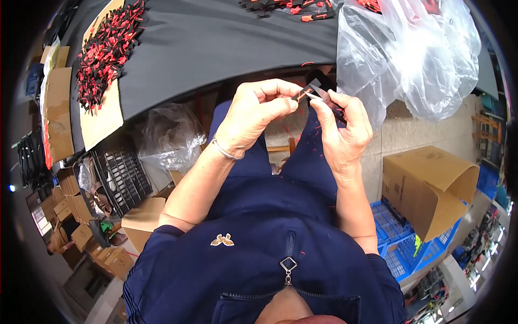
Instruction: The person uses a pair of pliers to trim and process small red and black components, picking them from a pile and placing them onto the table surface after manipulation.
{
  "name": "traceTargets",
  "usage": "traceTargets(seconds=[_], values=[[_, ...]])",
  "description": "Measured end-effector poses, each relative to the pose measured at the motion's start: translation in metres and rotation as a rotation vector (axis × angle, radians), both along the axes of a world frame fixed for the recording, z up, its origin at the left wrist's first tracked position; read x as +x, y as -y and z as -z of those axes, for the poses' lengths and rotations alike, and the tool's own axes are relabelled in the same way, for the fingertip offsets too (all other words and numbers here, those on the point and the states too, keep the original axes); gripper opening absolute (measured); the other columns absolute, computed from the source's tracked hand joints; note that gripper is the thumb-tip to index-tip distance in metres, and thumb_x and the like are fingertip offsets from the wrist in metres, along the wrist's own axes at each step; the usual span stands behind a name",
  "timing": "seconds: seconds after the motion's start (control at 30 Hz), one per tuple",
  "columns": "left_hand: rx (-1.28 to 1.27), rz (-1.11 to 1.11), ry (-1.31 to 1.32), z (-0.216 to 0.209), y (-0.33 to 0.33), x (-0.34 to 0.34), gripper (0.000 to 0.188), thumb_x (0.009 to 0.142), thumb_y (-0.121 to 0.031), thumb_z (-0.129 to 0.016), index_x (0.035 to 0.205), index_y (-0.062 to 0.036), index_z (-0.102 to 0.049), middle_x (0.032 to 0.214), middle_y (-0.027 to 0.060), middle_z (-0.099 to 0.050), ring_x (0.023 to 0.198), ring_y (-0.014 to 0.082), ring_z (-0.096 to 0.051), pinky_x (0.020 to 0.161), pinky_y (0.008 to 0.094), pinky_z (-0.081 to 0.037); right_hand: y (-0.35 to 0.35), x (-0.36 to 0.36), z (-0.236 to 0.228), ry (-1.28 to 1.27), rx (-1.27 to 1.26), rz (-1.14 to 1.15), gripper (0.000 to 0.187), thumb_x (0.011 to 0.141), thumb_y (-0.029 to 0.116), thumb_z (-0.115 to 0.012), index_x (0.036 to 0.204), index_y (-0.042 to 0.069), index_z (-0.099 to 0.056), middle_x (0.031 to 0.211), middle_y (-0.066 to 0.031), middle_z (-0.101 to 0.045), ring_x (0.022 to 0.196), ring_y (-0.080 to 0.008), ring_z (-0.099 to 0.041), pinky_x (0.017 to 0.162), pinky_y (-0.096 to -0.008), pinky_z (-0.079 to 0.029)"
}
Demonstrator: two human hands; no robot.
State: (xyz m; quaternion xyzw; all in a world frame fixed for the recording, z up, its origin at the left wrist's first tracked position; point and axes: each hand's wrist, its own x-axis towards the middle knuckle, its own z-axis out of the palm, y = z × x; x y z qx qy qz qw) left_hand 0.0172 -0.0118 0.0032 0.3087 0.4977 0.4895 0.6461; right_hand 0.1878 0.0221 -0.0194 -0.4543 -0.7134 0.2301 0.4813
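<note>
My left hand [255, 110] pinches a small black fabric strip [303, 96] with red thread on it, between thumb and fingertips. Closed around a small dark tool with pale pointed tips is my right hand [345, 121]; it looks like thread snips [313, 93], partly hidden by the fingers. The tips meet the strip, and both hands are held close together over my lap, just off the table edge. On the table at the far left lies a big heap of black strips with red threads [105, 59], resting partly on a cardboard sheet [102, 129].
More black and red strips [291, 6] lie at the table's far side. A clear plastic bag [410, 59] hangs over its right edge. An open cardboard box [426, 183] stands on a blue crate [426, 251] to the right. A black crate [121, 175] is at left.
</note>
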Motion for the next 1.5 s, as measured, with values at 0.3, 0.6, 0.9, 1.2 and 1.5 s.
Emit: traceTargets(seconds=[0.3,0.6,0.9,1.2,1.5], values=[[-0.015,0.010,-0.043,0.004,0.003,0.007,0.021,0.079,-0.007,-0.063,0.099,0.0002,-0.065,0.089,0.0027,-0.065,0.079,0.0076,-0.057,0.072,0.0227,-0.046,0.007,0.008,0.003,-0.095,-0.134,0.004,0.018,0.070,0.012,-0.078,0.078,0.005,-0.063,0.067,-0.0051,-0.061,0.058,-0.0171,-0.055,0.052,-0.0281,-0.044],[-0.055,0.021,-0.109,0.005,0.000,0.010,0.020,0.078,-0.007,-0.064,0.097,0.0004,-0.066,0.086,0.0018,-0.065,0.078,0.0063,-0.056,0.073,0.0209,-0.045,0.004,0.015,0.000,0.032,-0.085,0.015,0.026,0.067,0.013,-0.080,0.085,0.005,-0.064,0.067,-0.0041,-0.061,0.058,-0.0179,-0.056,0.052,-0.0285,-0.045],[-0.032,0.046,-0.162,0.006,-0.002,0.012,0.020,0.079,-0.006,-0.064,0.098,0.0005,-0.066,0.086,0.0025,-0.065,0.078,0.0068,-0.057,0.074,0.0206,-0.046,0.002,0.014,-0.003,0.291,0.100,-0.006,0.027,0.065,0.018,-0.081,0.084,0.007,-0.064,0.070,-0.0016,-0.062,0.058,-0.0173,-0.054,0.051,-0.0288,-0.043],[-0.035,0.097,-0.314,0.010,-0.004,0.009,0.019,0.077,-0.005,-0.064,0.095,0.0002,-0.068,0.083,0.0012,-0.065,0.075,0.0045,-0.056,0.072,0.0195,-0.047,0.001,0.017,-0.002,0.369,0.136,-0.021,0.027,0.066,0.021,-0.080,0.083,0.008,-0.065,0.072,-0.0008,-0.063,0.058,-0.0171,-0.054,0.051,-0.0286,-0.043],[-0.019,0.085,-0.277,0.009,-0.006,0.013,0.019,0.075,-0.005,-0.064,0.091,0.0034,-0.067,0.072,0.0019,-0.064,0.063,0.0041,-0.058,0.061,0.0186,-0.048,0.000,0.020,0.000,0.385,0.146,-0.037,0.028,0.064,0.020,-0.080,0.083,0.007,-0.064,0.072,-0.0017,-0.063,0.058,-0.0177,-0.054,0.051,-0.0289,-0.043]])
